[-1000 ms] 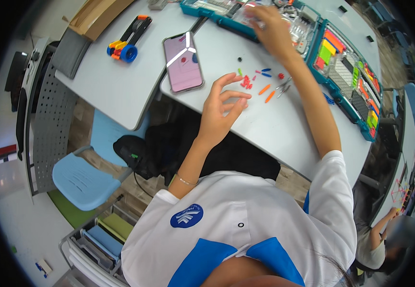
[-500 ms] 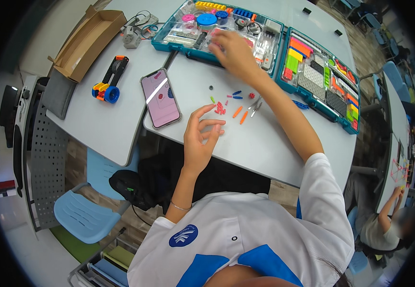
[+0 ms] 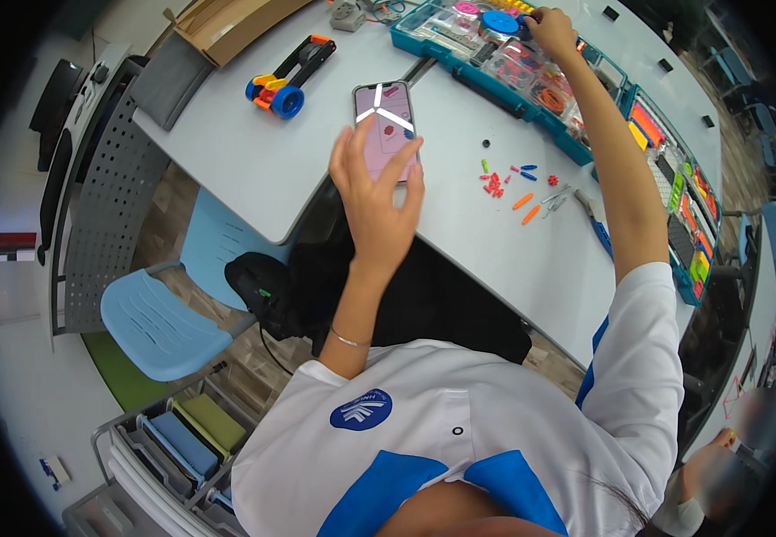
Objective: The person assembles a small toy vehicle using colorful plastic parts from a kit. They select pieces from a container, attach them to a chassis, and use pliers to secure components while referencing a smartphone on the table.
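Note:
My left hand (image 3: 377, 201) reaches over the lower part of a phone (image 3: 379, 97) with its fingers spread. Glare crosses the phone's lit pink screen. At the far side, my right hand (image 3: 553, 34) is inside the teal parts case (image 3: 495, 88), fingers closed around a dark blue wheel (image 3: 524, 28) that they partly hide. A lighter blue disc (image 3: 499, 22) and a pink wheel (image 3: 466, 9) sit beside it. On the table lie several pink pegs (image 3: 493, 184), two orange pegs (image 3: 531, 215), blue pegs (image 3: 528, 171) and a small red gear (image 3: 552, 181).
A second teal tray (image 3: 687, 237) of coloured beams stands at the right. To the left are a small blue-wheeled model (image 3: 286, 101), an open cardboard box (image 3: 227, 31) and a grey motor block (image 3: 347, 14). A light blue chair (image 3: 160, 322) stands below the table edge.
My left hand has moved from beside the pink pegs onto the phone. My right hand has shifted from the case's clear compartments to the dark blue wheel. The whole view has turned.

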Available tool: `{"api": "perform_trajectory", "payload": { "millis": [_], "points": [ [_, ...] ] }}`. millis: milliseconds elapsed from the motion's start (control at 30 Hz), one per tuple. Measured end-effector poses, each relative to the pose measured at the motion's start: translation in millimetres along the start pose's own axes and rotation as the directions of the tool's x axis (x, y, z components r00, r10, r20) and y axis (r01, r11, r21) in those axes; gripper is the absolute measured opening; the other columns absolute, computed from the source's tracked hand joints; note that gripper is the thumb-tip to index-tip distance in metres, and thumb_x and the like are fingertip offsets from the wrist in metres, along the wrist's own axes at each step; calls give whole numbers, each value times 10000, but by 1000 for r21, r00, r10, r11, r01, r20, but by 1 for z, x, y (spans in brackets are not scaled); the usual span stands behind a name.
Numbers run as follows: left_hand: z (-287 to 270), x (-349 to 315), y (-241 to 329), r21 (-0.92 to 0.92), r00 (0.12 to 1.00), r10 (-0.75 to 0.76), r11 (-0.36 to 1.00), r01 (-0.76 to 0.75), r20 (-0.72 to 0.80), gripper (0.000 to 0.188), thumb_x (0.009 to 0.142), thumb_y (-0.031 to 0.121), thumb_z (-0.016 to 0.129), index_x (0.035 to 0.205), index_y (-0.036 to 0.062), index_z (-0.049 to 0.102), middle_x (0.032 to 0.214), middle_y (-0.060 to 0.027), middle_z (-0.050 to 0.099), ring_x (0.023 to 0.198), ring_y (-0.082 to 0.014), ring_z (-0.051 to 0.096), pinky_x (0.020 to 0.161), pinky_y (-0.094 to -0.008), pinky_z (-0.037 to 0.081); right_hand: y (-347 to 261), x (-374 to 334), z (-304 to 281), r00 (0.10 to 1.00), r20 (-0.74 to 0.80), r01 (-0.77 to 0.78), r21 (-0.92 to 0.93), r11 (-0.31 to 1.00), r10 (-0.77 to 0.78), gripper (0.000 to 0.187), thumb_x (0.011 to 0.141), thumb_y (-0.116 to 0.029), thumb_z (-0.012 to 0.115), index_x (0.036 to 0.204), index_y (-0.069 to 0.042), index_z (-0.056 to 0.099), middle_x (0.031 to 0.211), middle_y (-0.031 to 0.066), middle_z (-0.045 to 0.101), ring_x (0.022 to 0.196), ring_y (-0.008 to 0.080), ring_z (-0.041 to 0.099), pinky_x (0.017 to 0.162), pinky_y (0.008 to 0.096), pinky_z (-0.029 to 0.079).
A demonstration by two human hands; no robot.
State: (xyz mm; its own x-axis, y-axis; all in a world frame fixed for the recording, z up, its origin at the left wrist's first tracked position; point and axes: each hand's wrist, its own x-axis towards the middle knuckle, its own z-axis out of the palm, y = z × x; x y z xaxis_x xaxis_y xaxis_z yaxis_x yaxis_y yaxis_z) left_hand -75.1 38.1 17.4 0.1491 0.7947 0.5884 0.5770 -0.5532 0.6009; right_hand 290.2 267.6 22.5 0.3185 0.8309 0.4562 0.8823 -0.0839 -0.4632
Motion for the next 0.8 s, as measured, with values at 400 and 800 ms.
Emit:
{"api": "perform_trajectory", "payload": {
  "millis": [400, 800],
  "points": [
    [-12, 3, -50, 65, 995, -98, 993, 97, 9, 229, 988, 265, 629, 1105, 139, 781, 1520, -147, 427, 1466, -382, 225, 1178, -495, 246, -28, -30, -25, 967, -241, 132, 182, 974, -86, 240, 813, -172, 735, 996, -38, 658, 870, 138, 707, 802, 266, 680, 739, 402, 534],
    [-17, -6, -57, 137, 979, -196, 970, 202, -57, 221, 975, 238, 644, 1125, 136, 771, 1487, -156, 448, 1452, -381, 250, 1170, -505, 260, -37, -260, -164, 928, 335, 28, 382, 924, -166, 139, 917, -64, 676, 1045, -13, 690, 963, 48, 680, 818, 122, 594, 743, 260, 462]
  ]
}}
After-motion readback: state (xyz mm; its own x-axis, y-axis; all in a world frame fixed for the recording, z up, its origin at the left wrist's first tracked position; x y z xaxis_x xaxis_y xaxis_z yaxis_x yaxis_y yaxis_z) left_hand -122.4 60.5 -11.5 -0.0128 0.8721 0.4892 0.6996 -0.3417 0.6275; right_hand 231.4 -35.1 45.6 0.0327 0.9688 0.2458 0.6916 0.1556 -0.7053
